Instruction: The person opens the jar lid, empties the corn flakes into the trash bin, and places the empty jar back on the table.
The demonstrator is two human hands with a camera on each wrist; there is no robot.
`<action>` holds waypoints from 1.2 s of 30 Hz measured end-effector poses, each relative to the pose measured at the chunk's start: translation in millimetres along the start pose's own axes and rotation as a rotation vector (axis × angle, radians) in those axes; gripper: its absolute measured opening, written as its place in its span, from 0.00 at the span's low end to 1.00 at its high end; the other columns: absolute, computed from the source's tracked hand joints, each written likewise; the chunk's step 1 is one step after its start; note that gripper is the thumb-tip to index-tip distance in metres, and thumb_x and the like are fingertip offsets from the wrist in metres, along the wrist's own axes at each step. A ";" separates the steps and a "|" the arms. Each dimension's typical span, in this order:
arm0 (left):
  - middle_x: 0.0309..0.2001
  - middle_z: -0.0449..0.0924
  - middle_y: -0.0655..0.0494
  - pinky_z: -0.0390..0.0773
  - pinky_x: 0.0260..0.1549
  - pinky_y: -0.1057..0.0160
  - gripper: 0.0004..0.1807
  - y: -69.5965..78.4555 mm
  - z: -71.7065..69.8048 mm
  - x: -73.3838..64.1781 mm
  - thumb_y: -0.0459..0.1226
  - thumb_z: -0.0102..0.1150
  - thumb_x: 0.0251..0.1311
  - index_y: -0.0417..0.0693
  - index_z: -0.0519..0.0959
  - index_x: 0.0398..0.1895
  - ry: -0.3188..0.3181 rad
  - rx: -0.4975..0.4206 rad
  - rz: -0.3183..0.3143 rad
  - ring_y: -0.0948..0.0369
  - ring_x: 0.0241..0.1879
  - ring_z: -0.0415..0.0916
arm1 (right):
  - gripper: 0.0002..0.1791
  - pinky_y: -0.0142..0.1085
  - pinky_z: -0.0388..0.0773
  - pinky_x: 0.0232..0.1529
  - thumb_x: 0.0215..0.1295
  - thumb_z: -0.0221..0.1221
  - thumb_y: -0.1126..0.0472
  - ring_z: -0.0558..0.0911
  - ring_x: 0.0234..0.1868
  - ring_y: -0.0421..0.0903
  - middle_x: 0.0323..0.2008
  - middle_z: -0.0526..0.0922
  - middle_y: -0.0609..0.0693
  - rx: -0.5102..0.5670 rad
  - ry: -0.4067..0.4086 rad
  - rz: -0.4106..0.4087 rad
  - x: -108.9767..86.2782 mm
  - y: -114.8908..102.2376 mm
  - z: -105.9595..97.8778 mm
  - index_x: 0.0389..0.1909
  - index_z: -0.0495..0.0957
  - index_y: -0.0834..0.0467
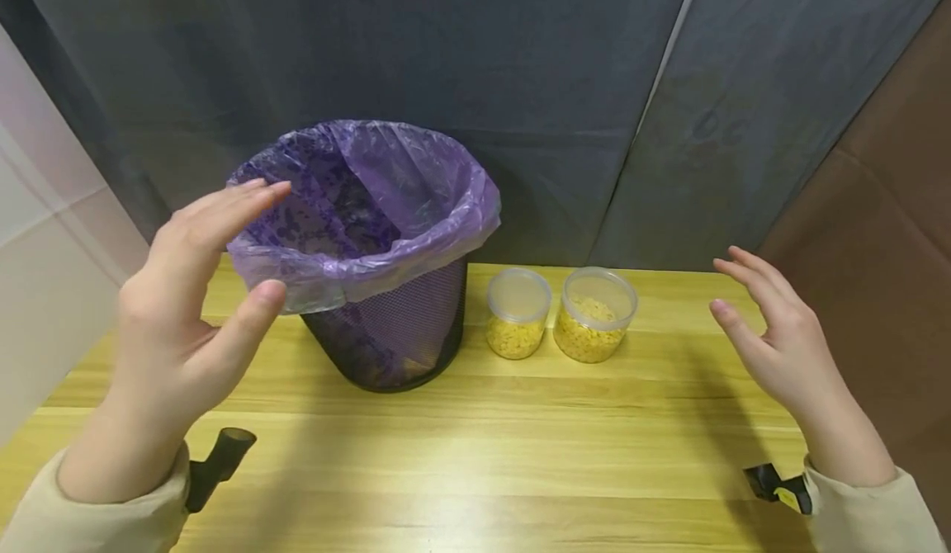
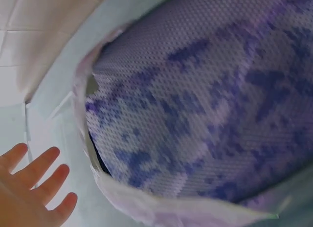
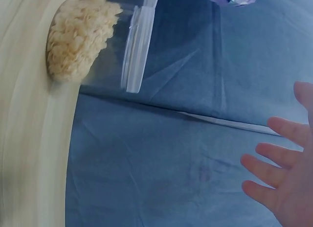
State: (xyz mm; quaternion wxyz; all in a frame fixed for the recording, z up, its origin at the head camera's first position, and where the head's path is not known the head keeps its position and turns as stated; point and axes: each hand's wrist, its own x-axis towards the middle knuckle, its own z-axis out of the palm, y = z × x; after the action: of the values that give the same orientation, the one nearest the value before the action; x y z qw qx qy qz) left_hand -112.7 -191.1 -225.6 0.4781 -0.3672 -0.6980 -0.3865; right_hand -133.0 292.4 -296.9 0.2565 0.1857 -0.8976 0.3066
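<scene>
My left hand (image 1: 182, 297) is raised in front of the left side of a black mesh wastebasket (image 1: 416, 330), fingers spread and holding nothing. A purple plastic bag (image 1: 416, 165) lines the basket and folds over its rim. To the basket's right stand two clear lidded jars, a smaller one (image 1: 518, 314) and a wider one (image 1: 594, 315), both partly filled with yellow flakes. My right hand (image 1: 776, 338) hovers to the right of the jars, fingers apart and nothing in them. The right wrist view shows the flakes (image 3: 80, 38) heaped in a jar below its lid (image 3: 139, 48).
The wooden table (image 1: 446, 462) lies under everything. A dark grey cloth (image 1: 557, 58) hangs behind the basket and jars. A brown panel (image 1: 884, 206) rises at the right, and a pale wall (image 1: 52, 206) at the left. Each wrist carries a small black mount.
</scene>
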 end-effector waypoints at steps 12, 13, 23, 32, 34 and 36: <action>0.51 0.77 0.32 0.63 0.60 0.45 0.31 13.2 29.8 -7.2 0.44 0.63 0.59 0.26 0.71 0.55 -0.042 -0.187 0.055 0.38 0.56 0.68 | 0.27 0.44 0.60 0.63 0.64 0.59 0.67 0.61 0.67 0.40 0.68 0.65 0.49 0.049 0.057 -0.042 10.6 -13.5 12.5 0.65 0.70 0.54; 0.51 0.77 0.33 0.63 0.59 0.46 0.31 15.8 33.0 -7.0 0.45 0.63 0.60 0.26 0.71 0.55 -0.051 -0.190 0.057 0.38 0.56 0.68 | 0.27 0.41 0.60 0.63 0.63 0.60 0.67 0.62 0.67 0.41 0.68 0.65 0.48 0.049 0.062 -0.044 11.8 -14.6 13.4 0.65 0.70 0.54; 0.51 0.77 0.34 0.65 0.59 0.50 0.29 35.7 59.3 -2.9 0.45 0.57 0.65 0.25 0.70 0.55 -0.146 -0.281 0.096 0.42 0.56 0.69 | 0.25 0.29 0.60 0.61 0.64 0.59 0.67 0.65 0.65 0.41 0.66 0.67 0.47 0.109 0.104 -0.109 22.3 -25.1 25.8 0.63 0.71 0.58; 0.56 0.74 0.38 0.65 0.60 0.50 0.30 31.3 80.5 -13.4 0.46 0.54 0.67 0.28 0.68 0.60 -0.259 -0.347 0.036 0.46 0.60 0.67 | 0.25 0.29 0.62 0.61 0.62 0.60 0.71 0.71 0.60 0.38 0.64 0.70 0.52 0.223 0.150 -0.164 33.0 -37.0 40.3 0.61 0.73 0.62; 0.57 0.73 0.40 0.65 0.60 0.51 0.30 29.4 84.6 -17.5 0.46 0.54 0.68 0.30 0.67 0.61 -0.276 -0.359 -0.009 0.47 0.60 0.67 | 0.25 0.30 0.62 0.62 0.62 0.59 0.72 0.71 0.60 0.39 0.64 0.70 0.52 0.247 0.150 -0.160 35.1 -40.3 43.2 0.61 0.72 0.62; 0.58 0.73 0.41 0.64 0.61 0.52 0.30 26.8 88.9 -22.6 0.48 0.53 0.68 0.32 0.67 0.62 -0.304 -0.362 -0.056 0.48 0.61 0.67 | 0.26 0.31 0.63 0.62 0.61 0.59 0.74 0.72 0.60 0.41 0.64 0.70 0.51 0.275 0.146 -0.152 36.6 -43.1 45.9 0.62 0.72 0.62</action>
State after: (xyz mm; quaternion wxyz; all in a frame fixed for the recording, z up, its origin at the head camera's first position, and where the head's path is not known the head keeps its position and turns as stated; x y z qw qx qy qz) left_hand -116.9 -103.6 -263.7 0.2830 -0.4815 -0.6910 -0.4589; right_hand -157.1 224.4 -287.5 0.3155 0.2635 -0.8097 0.4188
